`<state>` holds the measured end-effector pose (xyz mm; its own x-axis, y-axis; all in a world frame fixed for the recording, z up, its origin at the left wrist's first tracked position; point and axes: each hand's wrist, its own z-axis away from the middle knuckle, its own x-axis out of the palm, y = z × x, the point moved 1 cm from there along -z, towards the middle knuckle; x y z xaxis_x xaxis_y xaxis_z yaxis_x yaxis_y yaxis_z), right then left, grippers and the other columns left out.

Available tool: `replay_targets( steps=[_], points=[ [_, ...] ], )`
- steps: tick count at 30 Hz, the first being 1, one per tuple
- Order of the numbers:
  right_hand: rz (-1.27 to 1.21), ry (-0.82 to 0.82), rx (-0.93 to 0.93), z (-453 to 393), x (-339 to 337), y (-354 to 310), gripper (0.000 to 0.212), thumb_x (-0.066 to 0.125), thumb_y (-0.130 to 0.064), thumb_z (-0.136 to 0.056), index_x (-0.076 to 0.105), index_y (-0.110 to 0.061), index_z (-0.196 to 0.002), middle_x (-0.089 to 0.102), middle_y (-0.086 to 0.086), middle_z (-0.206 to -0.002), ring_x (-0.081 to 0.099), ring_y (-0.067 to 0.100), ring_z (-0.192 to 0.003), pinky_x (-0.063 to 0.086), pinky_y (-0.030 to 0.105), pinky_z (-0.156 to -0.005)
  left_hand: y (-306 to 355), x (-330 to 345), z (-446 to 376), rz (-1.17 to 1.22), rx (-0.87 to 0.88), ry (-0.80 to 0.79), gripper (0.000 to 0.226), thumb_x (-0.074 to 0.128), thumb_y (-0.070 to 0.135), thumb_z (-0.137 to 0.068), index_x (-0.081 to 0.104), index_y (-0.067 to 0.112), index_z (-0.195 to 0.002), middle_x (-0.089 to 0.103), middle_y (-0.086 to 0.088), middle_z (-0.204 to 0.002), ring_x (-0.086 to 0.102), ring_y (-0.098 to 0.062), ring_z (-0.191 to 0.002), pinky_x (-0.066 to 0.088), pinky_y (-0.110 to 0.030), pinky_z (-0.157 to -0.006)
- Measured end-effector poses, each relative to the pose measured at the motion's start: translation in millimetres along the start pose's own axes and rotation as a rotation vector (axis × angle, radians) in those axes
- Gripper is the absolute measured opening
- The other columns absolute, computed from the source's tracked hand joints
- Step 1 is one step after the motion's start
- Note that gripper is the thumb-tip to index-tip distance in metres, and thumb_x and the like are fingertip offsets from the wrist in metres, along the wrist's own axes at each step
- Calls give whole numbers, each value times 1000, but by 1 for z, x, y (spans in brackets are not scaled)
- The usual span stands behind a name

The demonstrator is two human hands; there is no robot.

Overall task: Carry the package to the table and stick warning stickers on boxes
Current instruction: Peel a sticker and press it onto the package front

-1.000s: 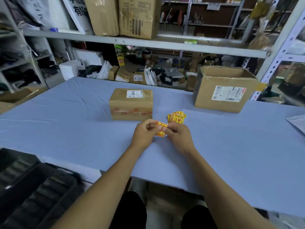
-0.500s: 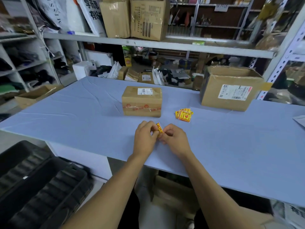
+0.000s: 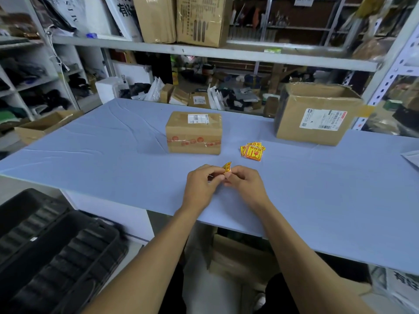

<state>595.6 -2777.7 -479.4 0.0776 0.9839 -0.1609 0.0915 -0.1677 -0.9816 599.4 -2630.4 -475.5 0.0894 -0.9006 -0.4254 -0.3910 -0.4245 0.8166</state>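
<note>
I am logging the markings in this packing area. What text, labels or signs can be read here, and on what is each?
"有": large black character, cut off, on the white bag on the upper shelf.
Shipping label on the small box: too blurred to read.
Shipping label on the large box: barcode and print, too small.
Yellow and red stickers in the pile and in the hands: unreadable.

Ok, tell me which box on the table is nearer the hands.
The smaller sealed box with red-printed tape, just beyond the hands; the larger box sits far right.
</note>
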Motion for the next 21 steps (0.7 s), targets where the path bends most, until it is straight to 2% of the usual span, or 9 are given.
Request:
replay_targets(
  steps=[3,6,10,15,21],
  points=[
    [6,-33,-4,-1,3,2,19,53,2,-96,69,11,-95,71,14,-86,69,14,-78,58,25,-79,-1,-1,0,38,-29,21,10,72,12,-85,76,13,-94,75,1,-91,69,-11,-85,54,-20,-80],
    [10,-23,-13,1,3,1,14,53,5,-94,67,6,-91,70,11,-84,69,14,-74,59,28,-78,-3,0,0,78,-65,22,9,75,13,-83,75,16,-92,73,7,-83,67,-6,-78,52,-15,-75],
    [-56,-3,-2,4,2,-1,8,57,5,-93,64,3,-91,71,14,-83,71,14,-70,59,23,-73,-5,0,-1,96,-81,27,12,75,11,-82,73,17,-93,74,4,-82,69,-8,-79,53,-15,-74],
    [-17,-6,-4,5,2,-1,11,57,5,-92,67,2,-91,72,9,-77,71,15,-70,60,30,-77,-2,-1,1,57,-52,-11,8,70,11,-86,72,19,-87,73,5,-80,68,-6,-77,51,-13,-71],
    [6,1,-12,8,3,-5,15,56,4,-91,69,-3,-85,73,11,-76,72,13,-68,59,23,-69,-1,-1,2,36,-55,-14,7,69,12,-87,75,16,-88,74,4,-80,67,-7,-76,50,-11,-71]
  ],
)
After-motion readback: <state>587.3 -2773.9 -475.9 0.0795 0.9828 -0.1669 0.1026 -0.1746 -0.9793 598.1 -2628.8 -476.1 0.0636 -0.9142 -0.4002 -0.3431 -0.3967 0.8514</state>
